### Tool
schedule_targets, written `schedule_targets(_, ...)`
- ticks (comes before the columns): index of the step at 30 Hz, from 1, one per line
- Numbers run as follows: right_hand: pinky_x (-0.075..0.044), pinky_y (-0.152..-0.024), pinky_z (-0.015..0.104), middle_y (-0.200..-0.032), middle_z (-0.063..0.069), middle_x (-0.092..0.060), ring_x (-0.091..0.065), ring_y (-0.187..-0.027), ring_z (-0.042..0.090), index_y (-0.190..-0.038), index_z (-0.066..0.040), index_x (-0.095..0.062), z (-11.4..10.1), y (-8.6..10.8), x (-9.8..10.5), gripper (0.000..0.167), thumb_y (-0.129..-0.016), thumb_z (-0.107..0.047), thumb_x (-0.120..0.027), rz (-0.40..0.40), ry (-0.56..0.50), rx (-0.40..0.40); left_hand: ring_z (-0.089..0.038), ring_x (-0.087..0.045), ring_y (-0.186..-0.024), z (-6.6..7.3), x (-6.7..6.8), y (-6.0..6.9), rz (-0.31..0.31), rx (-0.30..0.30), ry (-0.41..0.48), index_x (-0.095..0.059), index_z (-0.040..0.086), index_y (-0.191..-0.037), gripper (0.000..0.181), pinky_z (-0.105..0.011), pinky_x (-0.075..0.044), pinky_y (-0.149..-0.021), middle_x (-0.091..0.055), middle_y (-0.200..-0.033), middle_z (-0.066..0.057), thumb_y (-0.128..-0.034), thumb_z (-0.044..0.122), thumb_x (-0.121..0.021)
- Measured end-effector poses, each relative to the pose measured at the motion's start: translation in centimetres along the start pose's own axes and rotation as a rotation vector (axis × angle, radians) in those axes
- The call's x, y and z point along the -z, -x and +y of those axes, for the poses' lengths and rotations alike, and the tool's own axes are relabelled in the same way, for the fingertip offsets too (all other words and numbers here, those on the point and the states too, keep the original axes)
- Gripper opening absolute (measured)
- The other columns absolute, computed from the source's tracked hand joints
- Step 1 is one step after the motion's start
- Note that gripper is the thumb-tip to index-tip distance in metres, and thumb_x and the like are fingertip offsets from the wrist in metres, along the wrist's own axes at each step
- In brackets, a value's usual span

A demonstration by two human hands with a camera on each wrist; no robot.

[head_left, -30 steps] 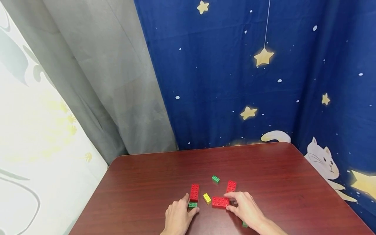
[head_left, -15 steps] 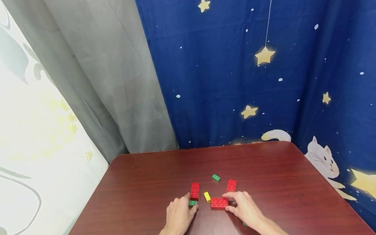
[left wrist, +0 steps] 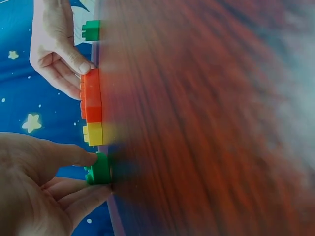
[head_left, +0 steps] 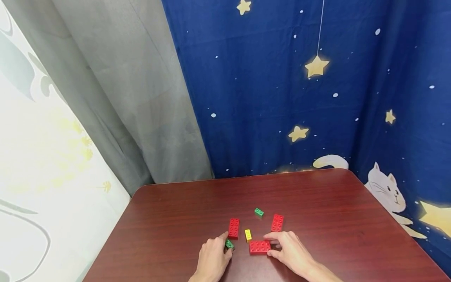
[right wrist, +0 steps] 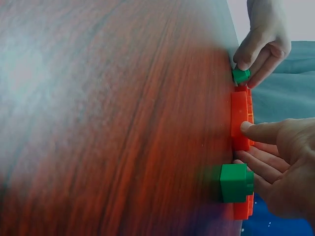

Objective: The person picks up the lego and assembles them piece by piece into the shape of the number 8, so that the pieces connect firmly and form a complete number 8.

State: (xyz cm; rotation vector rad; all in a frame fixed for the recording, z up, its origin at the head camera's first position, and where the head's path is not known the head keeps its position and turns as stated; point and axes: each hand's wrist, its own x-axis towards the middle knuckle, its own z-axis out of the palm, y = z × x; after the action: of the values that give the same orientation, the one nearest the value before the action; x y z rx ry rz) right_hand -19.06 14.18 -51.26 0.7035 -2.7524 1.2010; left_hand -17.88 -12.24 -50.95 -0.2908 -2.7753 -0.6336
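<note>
My left hand (head_left: 212, 258) pinches a small green two-stud building brick (head_left: 230, 244) between thumb and fingers, and the brick sits turned at an angle. In the left wrist view this green brick (left wrist: 101, 168) is between thumb and fingers at the table surface. My right hand (head_left: 291, 252) grips the right end of a red eight-stud brick (head_left: 259, 247), which lies lengthwise across the table; the thumb presses its near side in the right wrist view. A small yellow brick (head_left: 248, 235) lies just behind it. Another red brick (head_left: 233, 228) stands beyond my left fingertips.
A third red brick (head_left: 277, 223) lies behind my right hand. Farther back is a small green brick (head_left: 258, 212). Another green brick (right wrist: 234, 183) stands near my right hand in the right wrist view. The brown table (head_left: 176, 219) ends before a blue star curtain (head_left: 264, 98).
The red brick in my right hand has slid left and slightly toward me. The green brick in my left hand has turned. The yellow brick has swung a little straighter.
</note>
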Motion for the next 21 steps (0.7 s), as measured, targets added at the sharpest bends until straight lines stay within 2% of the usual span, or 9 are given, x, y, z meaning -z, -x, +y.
schedule_targets(3, -0.065, -0.077, 0.039, -0.106, 0.01, -0.08, -0.079, -0.091, 0.022, -0.114, -0.003, -0.078, -0.2, 0.0, -0.1, 0.036, -0.081, -0.007, -0.091, -0.011, -0.007, -0.012, -0.023, -0.071, -0.067, -0.3, 0.3, 0.2, -0.008, -0.021, 0.033, -0.078, 0.004, -0.118, 0.043, -0.042, -0.054, -0.053, -0.078, -0.088, -0.008, -0.0763, 0.009, -0.09)
schedule_targets(7, -0.065, -0.078, 0.038, -0.106, 0.009, -0.08, -0.078, -0.092, 0.021, -0.114, -0.004, -0.078, -0.3, 0.0, -0.2, 0.035, -0.081, -0.006, -0.091, -0.021, -0.013, -0.009, -0.008, -0.055, -0.062, -0.7, 0.6, 0.5, -0.036, -0.036, 0.085, -0.079, 0.006, -0.115, 0.039, -0.033, -0.048, -0.053, -0.069, -0.076, 0.007, -0.0776, 0.007, -0.09)
schedule_targets(9, -0.065, -0.077, 0.038, -0.105, 0.008, -0.08, -0.078, -0.092, 0.02, -0.113, -0.004, -0.079, -0.3, 0.0, -0.3, 0.034, -0.081, -0.006, -0.091, -0.021, -0.011, 0.001, -0.004, -0.047, -0.061, -0.8, 0.7, 0.6, -0.053, -0.045, 0.113, -0.078, 0.007, -0.113, 0.037, -0.029, -0.044, -0.053, -0.061, -0.072, 0.012, -0.0784, 0.006, -0.09)
schedule_targets(11, -0.065, -0.077, 0.037, -0.105, 0.007, -0.08, -0.078, -0.091, 0.019, -0.112, -0.005, -0.079, -0.3, 0.0, -0.3, 0.033, -0.081, -0.007, -0.092, -0.018, -0.005, 0.012, -0.002, -0.045, -0.061, -0.8, 0.9, 0.6, -0.066, -0.053, 0.133, -0.078, 0.008, -0.112, 0.035, -0.028, -0.043, -0.053, -0.058, -0.072, 0.015, -0.0789, 0.004, -0.09)
schedule_targets(14, -0.065, -0.077, 0.036, -0.104, 0.004, -0.081, -0.077, -0.091, 0.017, -0.111, -0.007, -0.079, -0.3, 0.0, -0.4, 0.033, -0.081, -0.007, -0.092, -0.016, 0.002, 0.017, -0.002, -0.05, -0.066, -0.7, 1.2, 0.7, -0.071, -0.065, 0.148, -0.079, 0.009, -0.112, 0.036, -0.028, -0.046, -0.056, -0.065, -0.079, 0.013, -0.0788, 0.003, -0.09)
schedule_targets(17, -0.065, -0.077, 0.035, -0.104, 0.003, -0.081, -0.077, -0.091, 0.015, -0.111, -0.008, -0.079, -0.2, 0.0, -0.4, 0.033, -0.081, -0.008, -0.092, -0.016, -0.006, 0.024, -0.005, -0.059, -0.076, -0.5, 1.5, 0.7, -0.075, -0.089, 0.162, -0.079, 0.01, -0.114, 0.037, -0.031, -0.052, -0.062, -0.074, -0.096, 0.007, -0.0792, 0.003, -0.089)
schedule_targets(19, -0.065, -0.077, 0.034, -0.104, 0.003, -0.08, -0.077, -0.091, 0.015, -0.111, -0.008, -0.079, -0.2, 0.0, -0.5, 0.033, -0.081, -0.008, -0.092, -0.017, -0.014, 0.026, -0.008, -0.066, -0.087, -0.4, 1.6, 0.7, -0.076, -0.112, 0.172, -0.079, 0.01, -0.115, 0.037, -0.035, -0.057, -0.068, -0.076, -0.107, 0.004, -0.0798, 0.003, -0.088)
schedule_targets(21, -0.065, -0.077, 0.034, -0.104, 0.004, -0.08, -0.077, -0.091, 0.016, -0.111, -0.008, -0.078, 0.0, -0.1, -0.5, 0.034, -0.081, -0.008, -0.092, -0.015, -0.026, 0.033, -0.011, -0.07, -0.093, -0.3, 1.7, 0.6, -0.082, -0.127, 0.186, -0.078, 0.011, -0.117, 0.038, -0.038, -0.059, -0.072, -0.075, -0.11, 0.004, -0.0807, 0.003, -0.088)
